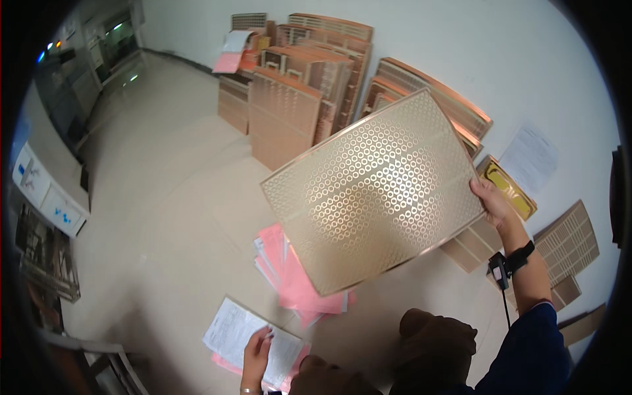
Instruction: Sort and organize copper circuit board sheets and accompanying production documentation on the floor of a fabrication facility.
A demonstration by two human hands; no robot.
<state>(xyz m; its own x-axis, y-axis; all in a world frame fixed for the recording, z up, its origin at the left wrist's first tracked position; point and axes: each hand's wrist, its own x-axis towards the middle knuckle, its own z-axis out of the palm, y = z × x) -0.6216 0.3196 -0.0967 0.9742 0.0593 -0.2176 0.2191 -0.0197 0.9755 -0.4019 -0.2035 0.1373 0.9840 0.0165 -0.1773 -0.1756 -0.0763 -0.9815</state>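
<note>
My right hand (490, 201) grips the right edge of a large, flat, copper-coloured panel (378, 191). Rows of small rings cover its face, and it is held up tilted in front of me. My left hand (257, 355) is at the lower edge, over a stack of printed white sheets (230, 329) with pink sheets under it. The left fingers are curled close together; whatever may be between them does not show. Beyond the panel's lower corner, pink sheets (303, 286) lie fanned on the floor, partly covered by the panel.
Copper-coloured panels (283, 115) lean in stacks against the wall, with more panels (441, 99) behind mine. A yellow framed piece (507, 187) and a gridded panel (569, 237) stand at the right. A white cabinet (46, 191) and a metal frame (108, 349) border the left.
</note>
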